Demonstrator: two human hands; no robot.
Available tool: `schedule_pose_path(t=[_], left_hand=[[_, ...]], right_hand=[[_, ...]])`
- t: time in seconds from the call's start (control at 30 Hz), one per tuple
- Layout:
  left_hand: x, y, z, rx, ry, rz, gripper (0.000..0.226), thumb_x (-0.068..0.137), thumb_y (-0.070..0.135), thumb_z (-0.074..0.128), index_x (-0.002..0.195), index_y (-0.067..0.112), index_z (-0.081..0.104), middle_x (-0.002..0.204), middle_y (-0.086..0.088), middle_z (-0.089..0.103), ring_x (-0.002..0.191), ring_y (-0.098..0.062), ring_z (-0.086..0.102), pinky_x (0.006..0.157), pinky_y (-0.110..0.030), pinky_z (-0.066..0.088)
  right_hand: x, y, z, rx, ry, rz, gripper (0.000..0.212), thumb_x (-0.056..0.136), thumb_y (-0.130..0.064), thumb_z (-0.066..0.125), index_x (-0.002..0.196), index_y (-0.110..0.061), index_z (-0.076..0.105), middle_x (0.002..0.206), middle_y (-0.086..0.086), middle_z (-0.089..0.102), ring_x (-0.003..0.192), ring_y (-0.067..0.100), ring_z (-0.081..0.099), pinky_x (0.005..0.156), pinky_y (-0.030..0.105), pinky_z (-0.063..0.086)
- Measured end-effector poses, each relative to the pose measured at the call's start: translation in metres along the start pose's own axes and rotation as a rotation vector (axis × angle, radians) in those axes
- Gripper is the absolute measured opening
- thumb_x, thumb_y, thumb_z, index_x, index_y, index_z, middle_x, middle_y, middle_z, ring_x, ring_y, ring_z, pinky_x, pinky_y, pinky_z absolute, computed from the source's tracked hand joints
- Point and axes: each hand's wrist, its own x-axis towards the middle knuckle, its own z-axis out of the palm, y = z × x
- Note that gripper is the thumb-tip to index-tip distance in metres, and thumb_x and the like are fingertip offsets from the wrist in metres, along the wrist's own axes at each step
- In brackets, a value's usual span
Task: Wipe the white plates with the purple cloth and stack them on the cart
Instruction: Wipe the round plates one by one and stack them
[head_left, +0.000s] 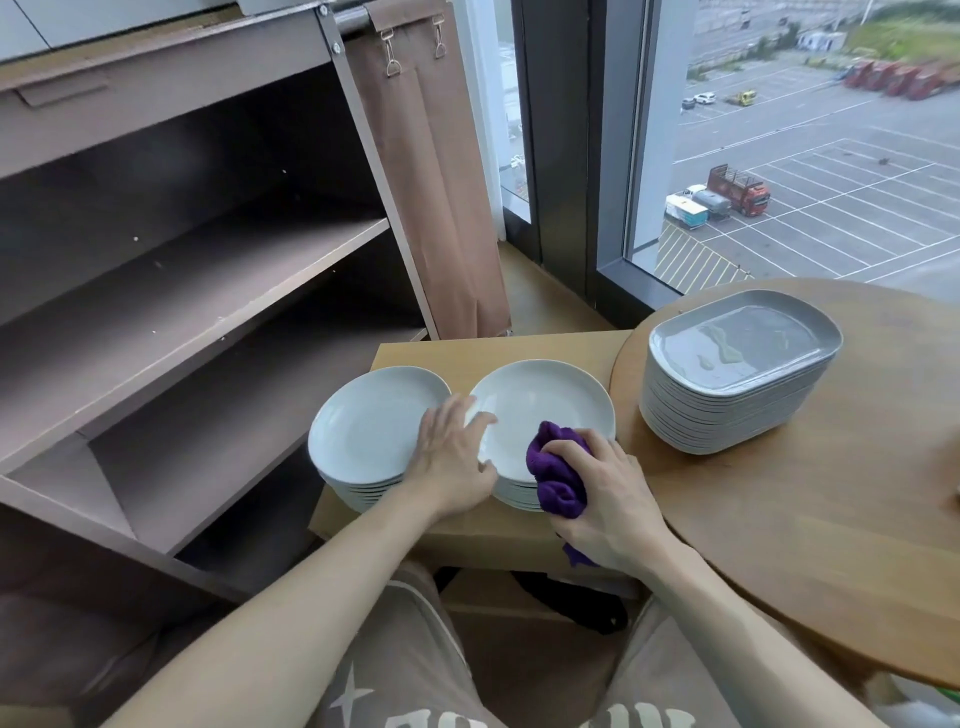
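Left — cart shelves (208, 291) open; right — grey platter stack (737, 364) blocks.

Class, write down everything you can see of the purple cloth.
The cloth is deep purple, soft and fuzzy-looking, bunched into a wad. The right hand grips it from above, fingers curled round it. It lies on the near edge of the top plate of the right-hand white stack, and a corner hangs out below the hand.

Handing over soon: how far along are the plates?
Done: no plate shows on the cart shelves. In hand: the right hand holds the purple cloth on the right stack's top plate; the left hand rests on it. Left: that stack and the left stack to wipe and move.
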Motion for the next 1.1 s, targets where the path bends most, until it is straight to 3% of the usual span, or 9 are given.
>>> schedule_pose_path(t=[0.1, 0.2, 0.3, 0.4, 0.63, 0.7, 0.9, 1.1], left_hand=[[0.000, 0.019, 0.006, -0.041, -0.011, 0.144, 0.033, 0.088, 0.027, 0.058, 0.121, 0.020, 0.063, 0.138, 0.000, 0.053, 0.142, -0.021, 0.033, 0.121, -0.036, 0.016], [-0.001, 0.032, 0.012, -0.013, -0.053, 0.206, 0.031, 0.089, 0.029, 0.054, 0.116, 0.021, 0.067, 0.122, 0.006, 0.063, 0.125, -0.016, 0.050, 0.115, -0.036, 0.028], [-0.003, 0.039, 0.014, 0.039, -0.070, 0.193, 0.030, 0.092, 0.031, 0.051, 0.114, 0.021, 0.069, 0.114, 0.006, 0.068, 0.107, -0.022, 0.059, 0.102, -0.033, 0.037], [-0.003, 0.044, 0.014, 0.127, -0.035, 0.212, 0.027, 0.094, 0.029, 0.050, 0.111, 0.019, 0.068, 0.109, 0.004, 0.069, 0.095, -0.028, 0.063, 0.085, -0.033, 0.039], [0.004, 0.057, 0.010, 0.369, -0.094, 0.259, 0.004, 0.094, 0.020, 0.054, 0.093, 0.018, 0.050, 0.097, -0.001, 0.065, 0.072, -0.024, 0.049, 0.079, -0.034, 0.036], [0.005, 0.059, 0.008, 0.403, -0.101, 0.268, 0.010, 0.094, 0.019, 0.054, 0.090, 0.020, 0.045, 0.096, -0.001, 0.064, 0.071, -0.024, 0.048, 0.076, -0.033, 0.032], [0.004, 0.056, 0.005, 0.402, -0.120, 0.279, 0.007, 0.093, 0.020, 0.055, 0.096, 0.014, 0.058, 0.096, -0.002, 0.065, 0.084, -0.027, 0.064, 0.065, -0.034, 0.039], [0.001, 0.045, 0.001, 0.281, -0.024, 0.303, 0.011, 0.091, 0.022, 0.053, 0.097, 0.014, 0.059, 0.096, -0.001, 0.063, 0.087, -0.024, 0.060, 0.064, -0.034, 0.042]], right_hand=[[0.000, 0.005, -0.003, 0.003, 0.039, 0.058, 0.061, 0.069, -0.040, 0.072, 0.128, -0.034, 0.056, 0.129, -0.006, 0.051, 0.107, 0.025, 0.049, 0.089, 0.041, 0.039], [-0.001, 0.012, -0.008, 0.024, 0.096, 0.110, 0.061, 0.069, -0.034, 0.077, 0.127, -0.032, 0.057, 0.126, -0.004, 0.051, 0.105, 0.026, 0.051, 0.088, 0.043, 0.042], [-0.002, 0.016, -0.011, 0.035, 0.121, 0.141, 0.061, 0.070, -0.035, 0.077, 0.127, -0.034, 0.056, 0.125, -0.006, 0.050, 0.105, 0.025, 0.052, 0.088, 0.044, 0.043], [-0.002, 0.017, -0.011, 0.051, 0.125, 0.155, 0.061, 0.070, -0.036, 0.076, 0.127, -0.035, 0.055, 0.125, -0.005, 0.050, 0.105, 0.025, 0.052, 0.089, 0.045, 0.044], [-0.003, 0.014, -0.008, 0.036, 0.108, 0.153, 0.061, 0.069, -0.043, 0.069, 0.128, -0.035, 0.054, 0.125, -0.004, 0.050, 0.105, 0.024, 0.050, 0.089, 0.044, 0.043], [-0.003, 0.013, -0.009, 0.046, 0.107, 0.153, 0.062, 0.068, -0.042, 0.070, 0.128, -0.035, 0.054, 0.125, -0.004, 0.050, 0.105, 0.024, 0.050, 0.089, 0.044, 0.044], [-0.005, 0.010, -0.012, 0.062, 0.111, 0.139, 0.062, 0.070, -0.038, 0.073, 0.129, -0.033, 0.055, 0.124, -0.004, 0.050, 0.105, 0.024, 0.050, 0.090, 0.044, 0.044], [-0.004, 0.006, -0.013, 0.081, 0.151, 0.138, 0.061, 0.072, -0.028, 0.078, 0.129, -0.029, 0.059, 0.126, -0.002, 0.051, 0.106, 0.025, 0.051, 0.091, 0.046, 0.045]])
